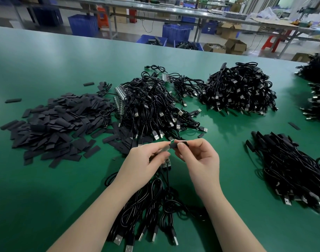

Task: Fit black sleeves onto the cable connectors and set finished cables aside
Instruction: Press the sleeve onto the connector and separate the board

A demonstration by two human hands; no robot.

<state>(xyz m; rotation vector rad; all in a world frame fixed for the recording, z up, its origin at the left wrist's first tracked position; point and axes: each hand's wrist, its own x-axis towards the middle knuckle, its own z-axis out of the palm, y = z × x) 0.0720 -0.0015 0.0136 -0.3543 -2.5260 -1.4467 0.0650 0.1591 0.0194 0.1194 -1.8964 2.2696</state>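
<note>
Pinching connector (pixel 165 148) in left hand (pixel 142 160), steadying for sleeving. Pinching black sleeve (pixel 179 144) in right hand (pixel 197 157), aligning mouth-first with connector tip.

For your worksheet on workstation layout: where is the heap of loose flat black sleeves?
In the head view, the heap of flat black sleeves lies on the green table's left side, beside the central tangle of black USB cables.

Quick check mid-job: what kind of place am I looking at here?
Most likely a factory assembly floor: a long green worktable carries heaps of black USB cables and flat black sleeves, with blue plastic crates under further benches behind.
</note>
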